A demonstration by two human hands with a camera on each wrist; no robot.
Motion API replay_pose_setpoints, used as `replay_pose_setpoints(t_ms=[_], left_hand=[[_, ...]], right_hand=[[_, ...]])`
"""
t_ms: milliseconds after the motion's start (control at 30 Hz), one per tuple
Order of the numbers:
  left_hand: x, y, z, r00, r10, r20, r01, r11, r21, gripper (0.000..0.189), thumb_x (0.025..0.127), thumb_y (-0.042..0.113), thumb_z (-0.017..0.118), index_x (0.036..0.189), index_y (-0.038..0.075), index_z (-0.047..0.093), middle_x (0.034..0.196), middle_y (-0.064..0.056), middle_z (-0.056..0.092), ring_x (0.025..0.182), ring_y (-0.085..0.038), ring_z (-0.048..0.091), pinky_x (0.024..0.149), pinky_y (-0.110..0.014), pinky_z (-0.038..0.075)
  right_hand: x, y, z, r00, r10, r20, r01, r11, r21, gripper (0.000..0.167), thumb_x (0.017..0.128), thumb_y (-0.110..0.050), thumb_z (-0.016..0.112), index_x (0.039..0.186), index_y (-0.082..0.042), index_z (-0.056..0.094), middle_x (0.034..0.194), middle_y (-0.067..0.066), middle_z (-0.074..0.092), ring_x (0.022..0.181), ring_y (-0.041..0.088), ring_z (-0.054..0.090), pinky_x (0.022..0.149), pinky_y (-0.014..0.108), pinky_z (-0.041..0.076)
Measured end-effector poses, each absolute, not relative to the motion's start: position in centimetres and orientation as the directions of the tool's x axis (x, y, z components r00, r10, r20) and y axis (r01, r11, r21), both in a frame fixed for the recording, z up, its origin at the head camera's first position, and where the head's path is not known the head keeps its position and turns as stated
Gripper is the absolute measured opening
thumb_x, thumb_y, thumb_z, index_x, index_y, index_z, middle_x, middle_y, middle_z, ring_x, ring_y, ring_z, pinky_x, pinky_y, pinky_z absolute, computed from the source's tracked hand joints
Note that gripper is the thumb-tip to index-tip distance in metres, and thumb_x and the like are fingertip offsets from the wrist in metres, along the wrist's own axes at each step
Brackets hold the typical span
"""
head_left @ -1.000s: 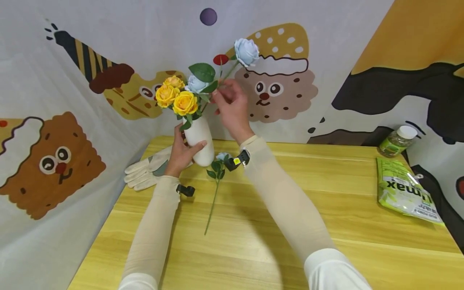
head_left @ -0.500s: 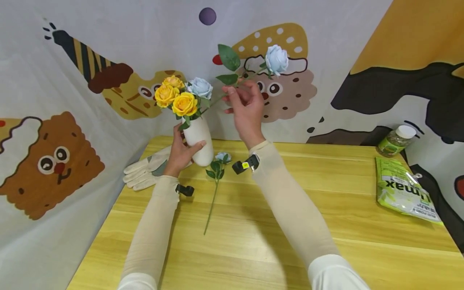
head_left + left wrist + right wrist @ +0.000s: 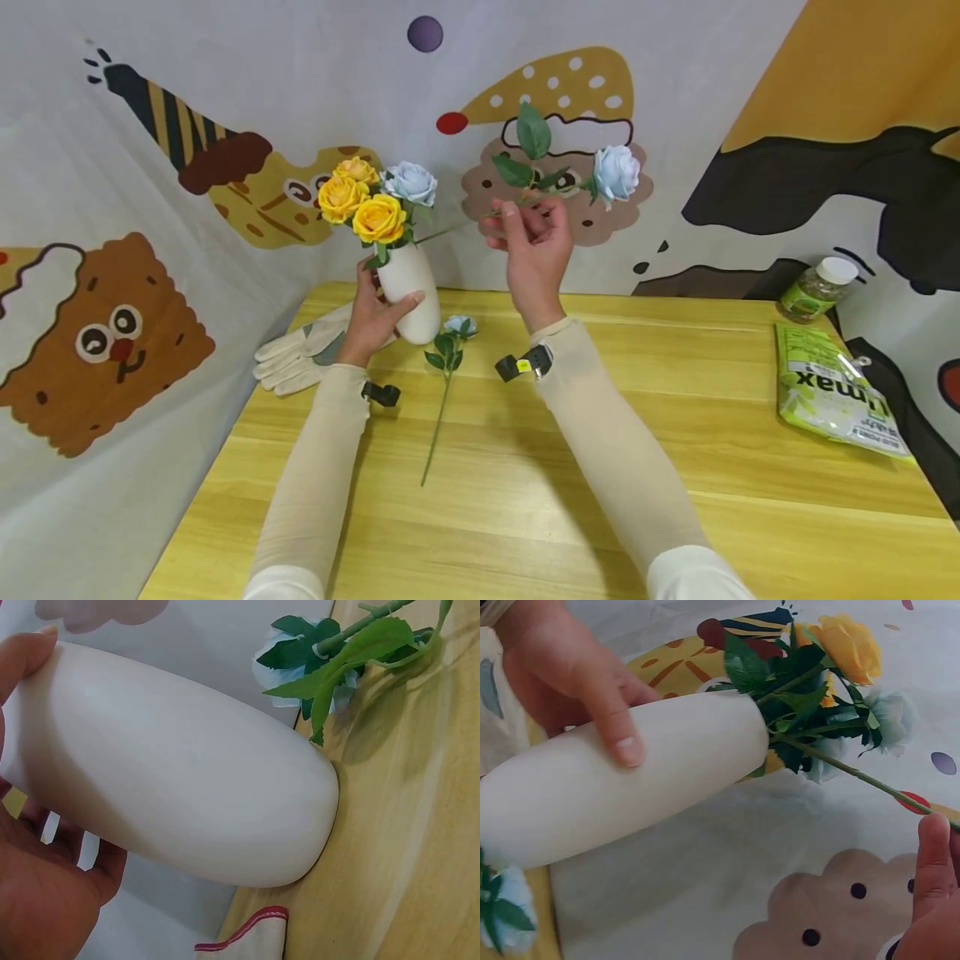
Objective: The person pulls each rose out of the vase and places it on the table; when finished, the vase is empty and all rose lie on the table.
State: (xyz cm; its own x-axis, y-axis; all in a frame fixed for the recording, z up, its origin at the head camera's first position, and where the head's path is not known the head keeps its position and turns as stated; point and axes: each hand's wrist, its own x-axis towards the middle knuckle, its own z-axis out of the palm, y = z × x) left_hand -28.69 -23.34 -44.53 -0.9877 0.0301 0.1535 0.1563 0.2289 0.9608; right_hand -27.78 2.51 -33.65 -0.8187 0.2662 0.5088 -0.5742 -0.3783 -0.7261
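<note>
My left hand [image 3: 372, 321] grips the white vase [image 3: 412, 292], thumb across its front, with the base down at the tabletop. Yellow roses [image 3: 378, 218] and a pale blue rose [image 3: 410, 183] stand in the mouth. Between thumb and fingers, my right hand [image 3: 538, 258] pinches the stem of another pale blue rose [image 3: 617, 173], whose bloom leans far out to the right. In the right wrist view, that stem [image 3: 870, 778] runs slanting from the vase mouth to my fingertips. One more blue rose [image 3: 460, 325] lies on the table, right of the vase base.
White-and-grey gloves [image 3: 292, 354] lie left of the vase on the wooden table [image 3: 600, 475]. A jar with a white lid [image 3: 817, 289] and a green-and-white pouch [image 3: 836, 392] are at the right edge. A cartoon-printed cloth [image 3: 300, 50] hangs close behind.
My right hand has moved right and slightly down, drawing the pinched rose away from the other flowers and tilting its stem lower. My left hand and the vase stay in place.
</note>
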Motion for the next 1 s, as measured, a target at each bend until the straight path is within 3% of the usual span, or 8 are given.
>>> replay_pose_setpoints(t_ms=[233, 567, 833, 1000], left_hand=[[-28.8, -23.5, -44.7, -0.979, 0.033, 0.199, 0.201, 0.213, 0.956, 0.089, 0.095, 0.03, 0.081, 0.159, 0.032, 0.02, 0.147, -0.019, 0.041, 0.122, -0.042, 0.062, 0.061, -0.064, 0.057], [-28.6, -23.6, -44.9, -0.975, 0.024, 0.223, 0.223, 0.207, 0.953, 0.087, 0.092, 0.038, 0.084, 0.156, 0.035, 0.025, 0.146, -0.017, 0.043, 0.12, -0.042, 0.063, 0.056, -0.059, 0.057], [-28.4, -23.4, -44.9, -0.981, 0.022, 0.195, 0.195, 0.228, 0.954, 0.087, 0.092, 0.04, 0.083, 0.156, 0.034, 0.024, 0.146, -0.018, 0.043, 0.106, -0.038, 0.066, 0.051, -0.054, 0.054], [-28.5, -23.3, -45.0, -0.977, 0.012, 0.211, 0.208, 0.225, 0.952, 0.086, 0.092, 0.04, 0.083, 0.155, 0.034, 0.025, 0.144, -0.016, 0.044, 0.105, -0.038, 0.066, 0.055, -0.058, 0.055]], right_hand=[[-26.9, 2.6, -36.5, -0.802, 0.314, 0.509, -0.595, -0.341, -0.728, 0.015, 0.105, -0.013, 0.066, 0.114, -0.011, 0.054, 0.109, 0.03, 0.076, 0.082, 0.018, 0.08, 0.068, 0.033, 0.064], [-25.7, 3.6, -40.6, -0.88, 0.221, 0.42, -0.472, -0.327, -0.819, 0.035, 0.105, -0.016, 0.068, 0.13, 0.003, 0.051, 0.093, 0.006, 0.08, 0.075, 0.018, 0.078, 0.068, 0.034, 0.065], [-24.8, 4.7, -42.6, -0.953, 0.139, 0.269, -0.298, -0.272, -0.915, 0.037, 0.103, -0.012, 0.07, 0.137, -0.004, 0.059, 0.096, 0.017, 0.076, 0.068, 0.014, 0.076, 0.064, 0.031, 0.064], [-24.5, 4.9, -43.7, -0.99, 0.058, 0.129, -0.139, -0.246, -0.959, 0.042, 0.102, -0.011, 0.071, 0.142, -0.004, 0.061, 0.097, 0.013, 0.072, 0.067, 0.012, 0.076, 0.064, 0.029, 0.064]])
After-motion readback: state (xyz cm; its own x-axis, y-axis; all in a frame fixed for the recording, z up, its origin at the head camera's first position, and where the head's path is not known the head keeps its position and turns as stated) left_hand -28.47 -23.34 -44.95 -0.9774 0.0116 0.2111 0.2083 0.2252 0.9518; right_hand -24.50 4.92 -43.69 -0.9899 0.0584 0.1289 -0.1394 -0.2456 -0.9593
